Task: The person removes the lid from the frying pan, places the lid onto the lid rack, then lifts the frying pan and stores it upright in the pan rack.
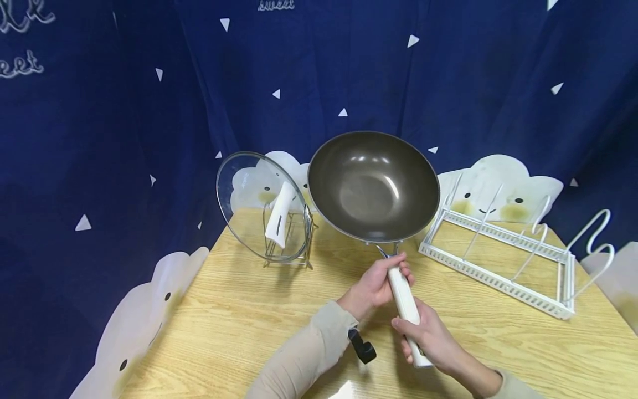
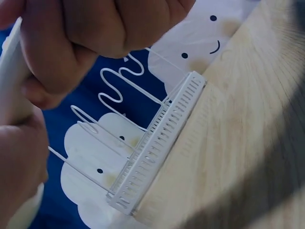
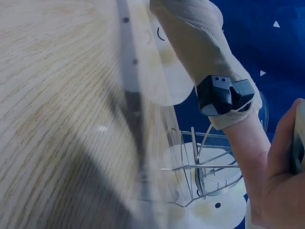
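Note:
A wok with a dark brown inside is held up above the table, its open side facing me in the head view. My left hand grips its white handle close to the metal fork that joins it to the wok. Lower on the same handle, near its end, my right hand holds on with the thumb across the top. The left wrist view shows curled fingers around the pale handle; the wok's bowl is outside that view.
At the left, a glass lid with a white handle leans upright in a small wire stand. A white rack with wire dividers stands at the right on the wooden table. A dark blue curtain hangs behind.

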{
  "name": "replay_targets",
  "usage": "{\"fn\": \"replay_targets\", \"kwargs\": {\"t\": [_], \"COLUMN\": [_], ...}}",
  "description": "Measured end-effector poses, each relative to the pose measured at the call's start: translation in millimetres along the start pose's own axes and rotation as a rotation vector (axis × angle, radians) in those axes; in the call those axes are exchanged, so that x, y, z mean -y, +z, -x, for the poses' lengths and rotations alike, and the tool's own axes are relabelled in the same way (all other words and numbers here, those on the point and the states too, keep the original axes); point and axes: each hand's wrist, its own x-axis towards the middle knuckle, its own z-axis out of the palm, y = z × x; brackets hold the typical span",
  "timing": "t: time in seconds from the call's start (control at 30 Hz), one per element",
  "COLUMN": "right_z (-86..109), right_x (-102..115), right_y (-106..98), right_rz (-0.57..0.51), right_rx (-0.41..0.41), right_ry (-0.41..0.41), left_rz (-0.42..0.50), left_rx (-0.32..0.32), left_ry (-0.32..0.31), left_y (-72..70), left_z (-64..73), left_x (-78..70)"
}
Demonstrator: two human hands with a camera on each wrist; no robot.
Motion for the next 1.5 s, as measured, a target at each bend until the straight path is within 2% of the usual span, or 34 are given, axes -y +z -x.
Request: {"fn": "replay_targets", "kwargs": {"t": [0.13,0.23,0.3,0.53,0.87,1.03,1.2,1.33,1.5], "right_z": [0.7,1.1,1.2,-0.4,-6.2,-9.4,-12.2,-13.5,-15.5], "right_x": [-2.4,-3.9,-4.3,0.0,5.9,10.1,13.4,11.4,4.4], "right_y": [-1.1,-1.7,-1.8,0.0,6.5,10.0,15.2,16.8,17.6], "right_rz": [-0.026,-0.035,-0.027,0.093,0.141,0.135,0.15,0.135,0.124], "right_rx": [0.042,0.074,0.078,0.014,-0.144,-0.205,-0.257,-0.298,-0.314], "right_ry": [-0.019,-0.037,-0.041,-0.006,0.199,0.269,0.27,0.258,0.259], "left_rz": [0.083,0.079,0.046,-0.14,-0.299,-0.366,-0.406,-0.457,-0.577], "left_rx": [0.121,0.186,0.192,0.071,-0.019,-0.078,-0.116,-0.173,-0.231], "left_ry": [-0.04,-0.055,-0.046,0.065,0.158,0.207,0.228,0.224,0.208], "left_y": [-2.9,-3.2,-2.1,4.9,5.6,9.6,17.5,23.0,27.9], "left_z": [0.9,1.6,1.9,0.9,-3.0,-4.4,-5.1,-5.5,-3.6], "left_x": [-1.3,-2.0,-2.5,-4.2,-2.4,-2.5,-5.5,-7.0,-7.2]}}
